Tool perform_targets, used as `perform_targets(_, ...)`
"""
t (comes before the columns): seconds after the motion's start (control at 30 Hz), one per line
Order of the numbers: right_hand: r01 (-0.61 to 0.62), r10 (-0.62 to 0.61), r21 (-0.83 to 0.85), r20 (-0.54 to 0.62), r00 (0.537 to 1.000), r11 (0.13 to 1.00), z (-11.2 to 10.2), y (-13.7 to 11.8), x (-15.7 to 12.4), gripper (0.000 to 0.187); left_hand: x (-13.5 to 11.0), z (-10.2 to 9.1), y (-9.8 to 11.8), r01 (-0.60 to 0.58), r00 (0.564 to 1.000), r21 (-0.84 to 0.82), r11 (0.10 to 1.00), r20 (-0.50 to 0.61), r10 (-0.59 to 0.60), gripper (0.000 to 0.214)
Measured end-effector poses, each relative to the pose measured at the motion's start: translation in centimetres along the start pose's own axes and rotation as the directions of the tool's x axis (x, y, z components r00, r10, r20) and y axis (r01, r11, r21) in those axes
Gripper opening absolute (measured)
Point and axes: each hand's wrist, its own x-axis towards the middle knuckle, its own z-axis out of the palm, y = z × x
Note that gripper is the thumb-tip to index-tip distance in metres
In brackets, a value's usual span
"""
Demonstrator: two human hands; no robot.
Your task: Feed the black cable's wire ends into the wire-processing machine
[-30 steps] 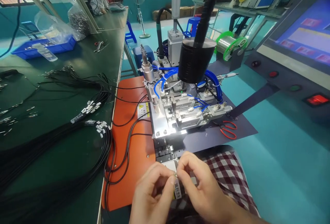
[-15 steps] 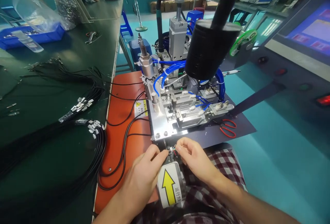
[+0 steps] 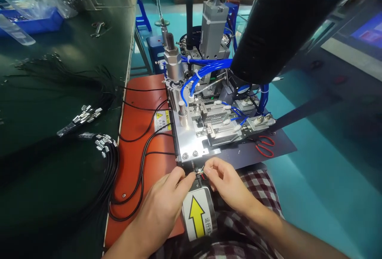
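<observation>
Pinching some thin wires (image 3: 202,176) with the right hand (image 3: 224,183), thumb and finger pressed together, the other fingers curled in. Holding the left hand (image 3: 165,200) just across from it, thumb and finger nearly together at a tiny metal piece (image 3: 199,172), not being able to tell if gripping it or only touching it. Working on the metal piece and wires between the two hands, at the front of a shiny machine (image 3: 190,141), just past a sign (image 3: 207,203) with a yellow arrow (image 3: 197,216). Seeing red-handled cutters (image 3: 265,144) lying on a dark plate (image 3: 283,146), to the right of the hands. Seeing black cords (image 3: 143,167) bending over an orange board (image 3: 134,121) on the left, and more cords with shiny ends (image 3: 106,143) lying in bunches on the green surface (image 3: 68,36).
</observation>
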Motion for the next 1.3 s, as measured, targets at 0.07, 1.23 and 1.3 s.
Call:
perform_targets(0.07,0.001,-0.001,0.009,-0.004,1.0,1.0,0.0,0.0,0.0,0.033,0.0,0.1,0.0,0.009,1.0,0.0,1.0,-0.004,-0.009,0.037)
perform_targets(1.23,0.325,-0.385,-0.352,-0.114,0.916,0.878,0.6,1.8,-0.3,0.014,0.0,0.4,0.0,0.019,1.0,0.016,1.0,-0.022,-0.018,0.041)
perform_targets(1.3,0.319,-0.379,-0.345,-0.12,0.918,0.883,0.7,1.8,-0.2,0.014,-0.1,0.5,-0.1,0.021,1.0,0.019,1.0,-0.024,-0.02,0.042)
